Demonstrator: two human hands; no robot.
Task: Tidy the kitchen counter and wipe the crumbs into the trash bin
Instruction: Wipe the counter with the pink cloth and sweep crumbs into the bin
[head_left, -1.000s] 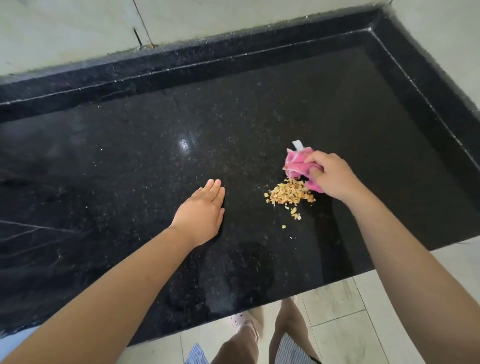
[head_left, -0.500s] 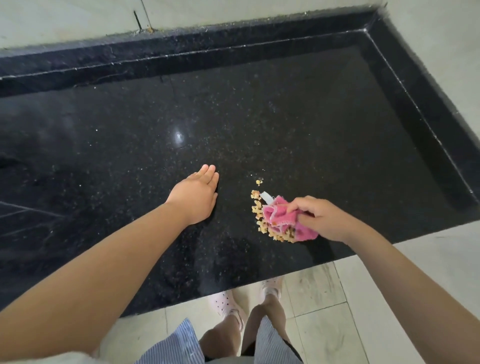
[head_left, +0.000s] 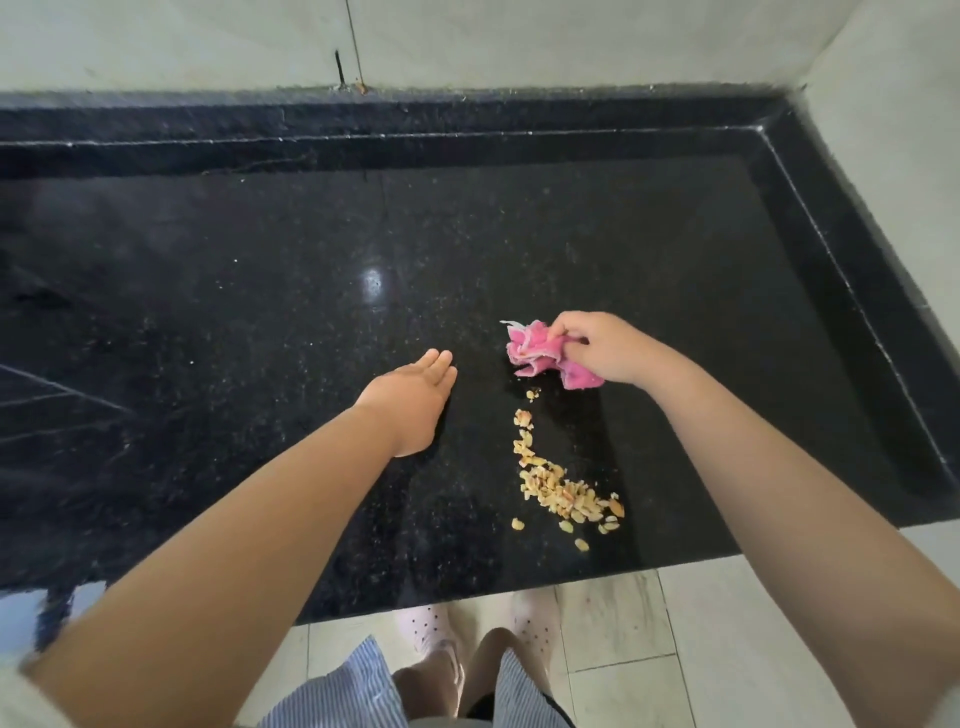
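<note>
Nearest: pale tiled floor (head_left: 727, 649), the person's feet in spotted slippers (head_left: 426, 621), hem of striped shorts. Above that, the near edge of the black speckled tabletop (head_left: 208, 312). Crumbs (head_left: 558, 491) lie close to that near edge, right of centre: a dense pile with a thin trail running up and slightly left toward the cloth, so the long axis of the scatter runs near-to-far, the heavy end nearest the edge. A few strays sit apart, just nearer than the pile. Judged light, dry and loose; likely to skitter on the polished stone, so best pushed with a broad edge of cloth, not pinched up. Left hand (head_left: 410, 397) rests flat on the tabletop, fingers together and extended, pointing far-right, holding nothing, to the left of the crumb trail. Farther off, right hand (head_left: 605, 345) is closed around a bunched pink cloth (head_left: 540, 353), gripping its right side; the loose folds hang out left, just beyond the far tip of the trail. Whether the cloth touches the stone cannot be told. Cloth looks soft, limp, easily reshaped. Beyond: raised black kerb, pale wall. No trash bin visible.
</note>
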